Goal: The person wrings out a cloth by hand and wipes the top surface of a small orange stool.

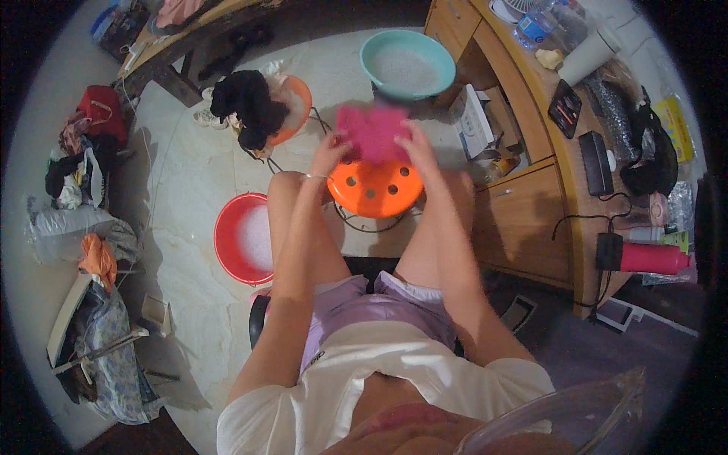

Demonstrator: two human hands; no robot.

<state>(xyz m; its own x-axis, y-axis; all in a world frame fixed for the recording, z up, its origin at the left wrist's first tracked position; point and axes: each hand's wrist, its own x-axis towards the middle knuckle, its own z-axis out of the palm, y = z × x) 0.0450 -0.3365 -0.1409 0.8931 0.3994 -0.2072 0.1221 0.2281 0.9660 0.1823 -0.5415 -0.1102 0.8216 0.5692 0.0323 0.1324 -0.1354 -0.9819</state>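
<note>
A bright pink cloth (372, 133) is stretched out between my two hands, above the far part of an orange round stool (375, 199) with holes in its seat. My left hand (333, 152) grips the cloth's left side, and my right hand (414, 145) has hold of its right side. Beyond the cloth stands a turquoise basin (367, 71) of sudsy water. A red basin (223, 242) with white suds sits on the floor by my left knee. Further up on the left, dark and pale clothes (250, 108) lie over another orange stool or basin (298, 91); which one is unclear.
A wooden desk (569, 210) runs along the right, carrying a phone (565, 108), a pink hair dryer or bottle (654, 257), cables and a water bottle (534, 28). Below it is an open white box (473, 122). Bags, clothes and a red bag (102, 114) line the left wall.
</note>
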